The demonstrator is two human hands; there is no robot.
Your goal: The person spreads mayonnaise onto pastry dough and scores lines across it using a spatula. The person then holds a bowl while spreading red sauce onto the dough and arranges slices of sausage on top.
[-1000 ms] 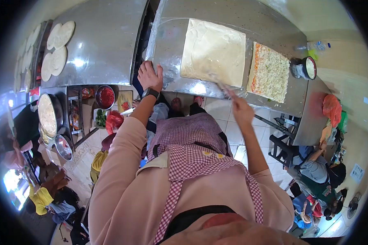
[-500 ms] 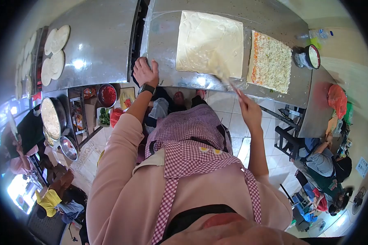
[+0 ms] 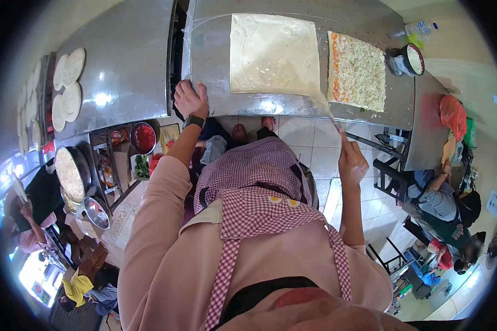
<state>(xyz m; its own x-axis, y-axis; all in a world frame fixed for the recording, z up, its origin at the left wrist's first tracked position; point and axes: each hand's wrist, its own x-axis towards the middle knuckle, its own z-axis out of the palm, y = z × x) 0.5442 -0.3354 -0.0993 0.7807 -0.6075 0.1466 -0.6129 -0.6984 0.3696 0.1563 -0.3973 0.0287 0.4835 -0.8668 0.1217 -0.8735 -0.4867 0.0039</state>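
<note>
A wide square dough sheet (image 3: 273, 55), coated with a pale glossy spread, lies on the steel table (image 3: 210, 66). My right hand (image 3: 352, 161) is closed round the thin handle of a long-handled spreading tool (image 3: 334, 121). Its pale, blurred head is by the sheet's near right corner; brush or spatula, I cannot tell. On the table's near left edge rests my left hand (image 3: 191, 99), thumb apart from the fingers, with no tool in it. To the right of the sheet is a rectangular dough piece (image 3: 359, 71) covered in white crumbly topping, with orange bits along its left side.
A dark bowl of white cream (image 3: 414, 59) stands right of the topped piece. Round flat dough pieces (image 3: 70, 102) lie on the left table. Below that table are a bowl of red pieces (image 3: 143, 137) and a large pan (image 3: 70, 174). Other people sit at both sides.
My right hand has drawn the tool back toward me and to the right, from over the sheet to its near corner. My left hand stays on the table edge.
</note>
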